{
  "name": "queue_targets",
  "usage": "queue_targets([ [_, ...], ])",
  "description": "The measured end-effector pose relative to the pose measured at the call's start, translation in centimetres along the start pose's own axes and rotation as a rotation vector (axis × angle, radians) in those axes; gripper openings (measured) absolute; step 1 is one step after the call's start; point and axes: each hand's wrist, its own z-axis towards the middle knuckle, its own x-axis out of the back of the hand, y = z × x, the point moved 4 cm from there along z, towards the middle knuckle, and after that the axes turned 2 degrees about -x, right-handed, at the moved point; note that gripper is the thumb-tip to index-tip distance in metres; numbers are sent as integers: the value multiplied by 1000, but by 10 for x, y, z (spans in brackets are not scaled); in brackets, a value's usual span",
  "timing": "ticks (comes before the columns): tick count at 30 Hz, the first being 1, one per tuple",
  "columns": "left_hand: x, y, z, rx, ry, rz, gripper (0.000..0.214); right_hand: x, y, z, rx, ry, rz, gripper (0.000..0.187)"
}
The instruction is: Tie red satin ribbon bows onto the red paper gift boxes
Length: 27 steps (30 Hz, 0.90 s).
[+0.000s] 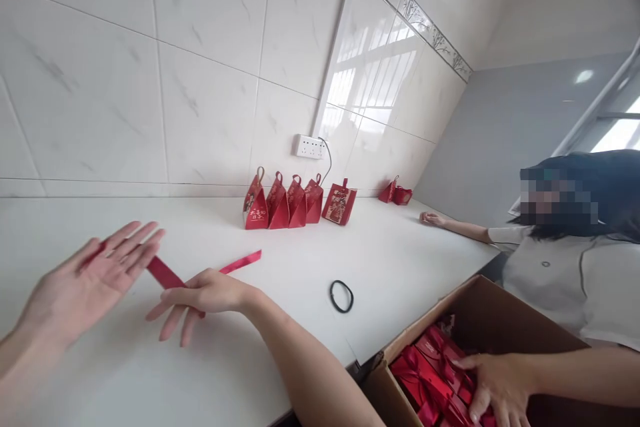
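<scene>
My left hand (93,287) is turned palm up with its fingers stretched out. A red ribbon (165,273) runs behind those fingers, and one part of it shows between the thumb and the index finger, held there. To its right, my right hand (200,297) is palm down and grips the ribbon between thumb and fingers, the other fingers spread. The ribbon's free end sticks out past the right wrist over the white tabletop (200,387). Where the ribbon passes under the right hand is hidden.
Several red gift boxes (290,205) with loop handles stand near the tiled wall, with two more (395,192) farther right. A black elastic band (341,297) lies on the table. At right, a co-worker's hand (500,383) reaches into a cardboard box (480,287) of red packages (430,367).
</scene>
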Motion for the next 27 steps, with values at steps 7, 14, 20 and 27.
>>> queue_targets([
  [7,13,-13,7,85,234,-128,30,5,-13,-16,57,-156,195,32],
  [14,-14,-22,-10,-32,254,88,22,9,-5,-18,178,-217,322,37],
  [20,-12,-35,-16,-195,-13,760,31,15,-13,-42,182,-106,194,49],
  [27,-34,-46,-30,-269,-341,882,31,55,-20,-66,494,447,301,50],
])
